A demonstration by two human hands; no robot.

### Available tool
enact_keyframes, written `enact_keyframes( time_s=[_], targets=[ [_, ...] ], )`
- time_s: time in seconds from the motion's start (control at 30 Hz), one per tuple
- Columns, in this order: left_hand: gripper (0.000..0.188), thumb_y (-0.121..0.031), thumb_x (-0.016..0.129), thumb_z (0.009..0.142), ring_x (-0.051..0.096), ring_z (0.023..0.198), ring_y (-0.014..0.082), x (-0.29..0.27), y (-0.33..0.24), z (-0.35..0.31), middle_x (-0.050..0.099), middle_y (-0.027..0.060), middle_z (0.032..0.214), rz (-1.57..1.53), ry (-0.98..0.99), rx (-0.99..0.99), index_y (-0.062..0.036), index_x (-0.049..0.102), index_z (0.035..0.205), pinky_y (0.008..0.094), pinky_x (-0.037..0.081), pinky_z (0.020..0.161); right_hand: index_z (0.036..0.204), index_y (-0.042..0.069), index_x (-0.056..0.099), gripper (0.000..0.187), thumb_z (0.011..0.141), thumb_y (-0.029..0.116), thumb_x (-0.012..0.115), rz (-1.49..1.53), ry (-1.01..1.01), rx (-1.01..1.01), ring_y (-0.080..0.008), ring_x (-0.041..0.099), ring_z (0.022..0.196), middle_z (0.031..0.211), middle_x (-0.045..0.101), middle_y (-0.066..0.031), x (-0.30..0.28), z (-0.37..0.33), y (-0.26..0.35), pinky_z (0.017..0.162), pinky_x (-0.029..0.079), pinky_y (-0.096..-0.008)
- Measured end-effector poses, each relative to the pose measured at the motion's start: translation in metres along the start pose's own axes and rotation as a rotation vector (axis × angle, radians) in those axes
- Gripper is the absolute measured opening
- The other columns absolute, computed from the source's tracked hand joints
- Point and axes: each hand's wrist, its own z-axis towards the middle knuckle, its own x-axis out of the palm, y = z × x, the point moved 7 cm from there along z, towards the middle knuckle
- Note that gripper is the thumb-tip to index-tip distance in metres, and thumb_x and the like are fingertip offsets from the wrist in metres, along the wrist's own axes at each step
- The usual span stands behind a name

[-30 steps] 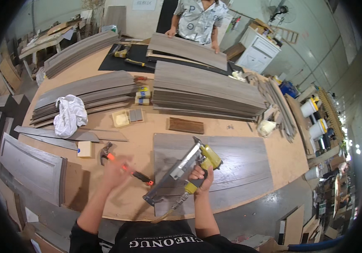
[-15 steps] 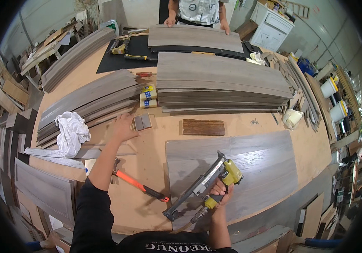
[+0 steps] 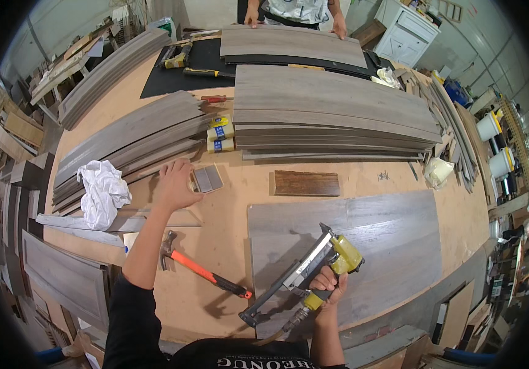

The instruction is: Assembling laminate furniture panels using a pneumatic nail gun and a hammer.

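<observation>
In my right hand [image 3: 326, 284] is a yellow and black air nail gun [image 3: 345, 253], gripped by its handle. Its long grey magazine [image 3: 295, 270] slants down to the left, and a hose fitting [image 3: 295, 320] leads off toward my body. My left hand [image 3: 177, 186] reaches forward, thumb and fingers closed about the left side of a small open box [image 3: 220, 169] that holds grey strips [image 3: 208, 179], seemingly nail strips. A hammer [image 3: 206, 270] with an orange and black handle lies nearer me. Under the nail gun is a flat grey wood panel [image 3: 387, 227].
Grey board stacks [image 3: 338, 117] fill the far middle, with more boards [image 3: 129, 135] at left under a white cloth [image 3: 103, 190]. A brown wood block [image 3: 306, 183], scattered nails [image 3: 384, 176] and wrapped yellow packs [image 3: 220, 134] lie about. Across the table, a person's hands [image 3: 338, 27] hold a board.
The view has shifted slightly. The small box has come a little toward my left hand, whose fingers have closed in on it. My right hand keeps the nail gun in nearly the same place.
</observation>
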Motion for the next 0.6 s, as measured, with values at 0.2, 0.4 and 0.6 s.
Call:
enact_keyframes(
  time_s=[0.2, 0.4, 0.6],
  targets=[
    [0.070, -0.032, 0.079, 0.049, 0.041, 0.120, 0.0315, -0.001, 0.013, 0.000, 0.047, 0.0106, 0.122, 0.069, -0.070, -0.023, -0.0099, 0.055, 0.112, 0.0559, 0.024, 0.104, 0.073, 0.011, 0.044, 0.033, 0.084, 0.032, 0.067, -0.022, -0.040, 0.004, -0.0041, 0.042, 0.056, 0.067, 0.038, 0.0057, -0.004, -0.002, 0.001, 0.062, 0.037, -0.0229],
    [0.072, -0.033, 0.082, 0.050, 0.039, 0.123, 0.0323, 0.001, 0.014, 0.001, 0.046, 0.0105, 0.125, 0.021, -0.086, -0.027, -0.0099, 0.056, 0.113, 0.0559, 0.023, 0.105, 0.073, 0.011, 0.044, 0.033, 0.084, 0.033, 0.067, -0.038, -0.044, 0.005, -0.0040, 0.041, 0.056, 0.067, 0.038, 0.0058, -0.002, -0.002, 0.002, 0.061, 0.037, -0.0228],
    [0.075, -0.036, 0.083, 0.049, 0.036, 0.126, 0.0309, -0.002, 0.015, 0.001, 0.045, 0.0085, 0.131, 0.017, -0.017, -0.094, -0.0141, 0.058, 0.117, 0.0557, 0.022, 0.106, 0.074, 0.011, 0.044, 0.032, 0.084, 0.032, 0.066, -0.036, -0.043, -0.013, -0.0041, 0.041, 0.056, 0.067, 0.038, 0.0058, 0.000, -0.001, 0.002, 0.061, 0.036, -0.0227]
  ],
)
